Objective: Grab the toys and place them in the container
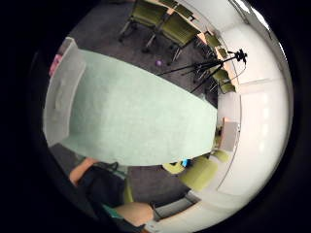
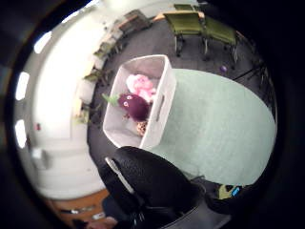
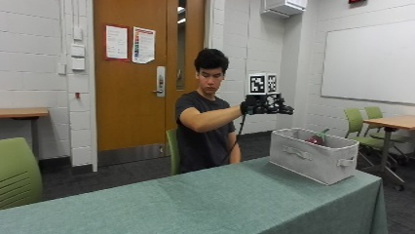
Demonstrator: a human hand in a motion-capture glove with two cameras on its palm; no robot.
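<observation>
The toys already lie inside the container (image 2: 143, 102): a purple eggplant plush (image 2: 133, 106) in the middle, a pink plush (image 2: 141, 85) at about its 1 o'clock, and a small tan piece (image 2: 141, 128) at its 6 o'clock that is too small to identify. All look soft, light and unbreakable, so I judge any would be best taken by pinching its bulk rather than a leaf or limb. The container is a pale fabric bin with a side handle, standing at the table's (image 3: 214, 204) far end, toward 3 o'clock from the seated person. The gloved right hand (image 3: 262, 106) hangs raised above and just short of the bin, holding nothing; whether its fingers are straight or curled I cannot tell. No toy shows on the green tablecloth.
</observation>
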